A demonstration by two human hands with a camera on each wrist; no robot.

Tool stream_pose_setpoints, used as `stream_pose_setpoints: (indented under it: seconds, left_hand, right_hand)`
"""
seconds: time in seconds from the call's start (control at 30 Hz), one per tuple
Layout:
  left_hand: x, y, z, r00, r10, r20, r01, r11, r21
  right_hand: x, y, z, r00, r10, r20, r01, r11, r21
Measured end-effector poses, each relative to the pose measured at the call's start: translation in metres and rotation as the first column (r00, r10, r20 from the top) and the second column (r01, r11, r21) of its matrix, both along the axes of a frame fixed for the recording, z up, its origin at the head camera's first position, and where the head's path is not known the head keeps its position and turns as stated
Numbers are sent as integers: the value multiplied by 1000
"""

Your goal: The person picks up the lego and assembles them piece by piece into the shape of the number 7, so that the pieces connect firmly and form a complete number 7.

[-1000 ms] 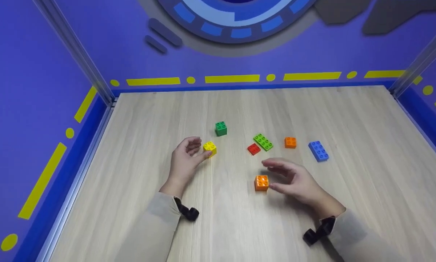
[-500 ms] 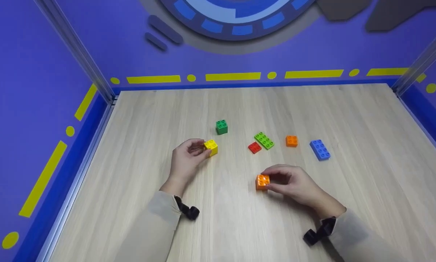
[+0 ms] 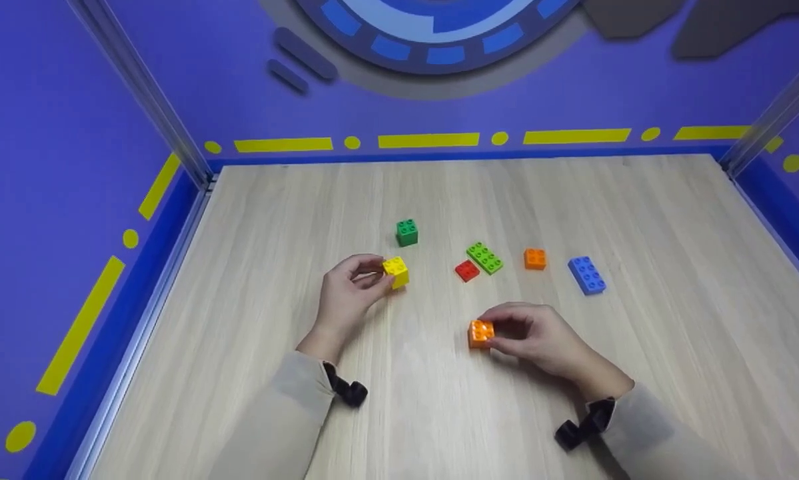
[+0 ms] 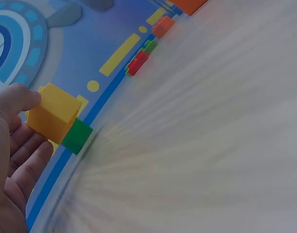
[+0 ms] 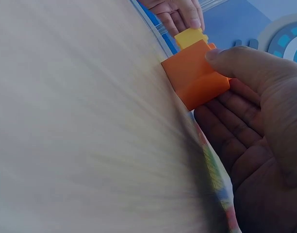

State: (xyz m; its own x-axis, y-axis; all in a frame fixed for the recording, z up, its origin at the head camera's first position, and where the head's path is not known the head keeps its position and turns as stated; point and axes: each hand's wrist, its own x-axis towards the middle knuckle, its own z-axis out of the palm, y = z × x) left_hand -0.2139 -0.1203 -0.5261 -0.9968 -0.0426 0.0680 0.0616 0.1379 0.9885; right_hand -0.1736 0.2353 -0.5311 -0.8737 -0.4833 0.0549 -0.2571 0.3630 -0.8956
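Note:
My left hand [image 3: 348, 295] pinches a yellow toy brick [image 3: 396, 272] between thumb and fingers. The left wrist view shows that yellow brick [image 4: 54, 112] raised off the tabletop, in front of a dark green brick [image 4: 77, 136]. My right hand [image 3: 541, 337] grips an orange brick [image 3: 481, 334] at its right side, nearer the front than the yellow one. In the right wrist view this orange brick [image 5: 194, 75] sits between thumb and fingers, low over the wood; whether it touches the table is hard to tell. The two held bricks are apart.
Beyond the hands, the wooden table [image 3: 292, 213] bears a dark green brick [image 3: 407, 233], a flat red brick [image 3: 467, 271] beside a light green one [image 3: 484, 258], a second orange brick [image 3: 534, 259] and a long blue brick [image 3: 586, 275]. Blue walls [image 3: 192, 107] enclose the back and sides.
My right hand has closed its fingers on the near orange brick. The left fingers have closed on the yellow brick, which has shifted slightly to the right.

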Motion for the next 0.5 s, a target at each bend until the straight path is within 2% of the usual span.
stream_pose_setpoints:
  seconds: [0.23, 0.5]
  left_hand:
    - [7, 12, 10, 995, -68, -77, 64, 997, -51]
    - [17, 25, 18, 987, -128, -97, 127, 992, -20]
  right_hand:
    - [-2, -2, 1, 1000, -4, 9, 4, 1000, 17]
    - [-2, 1, 0, 994, -8, 113, 11, 1000, -22]
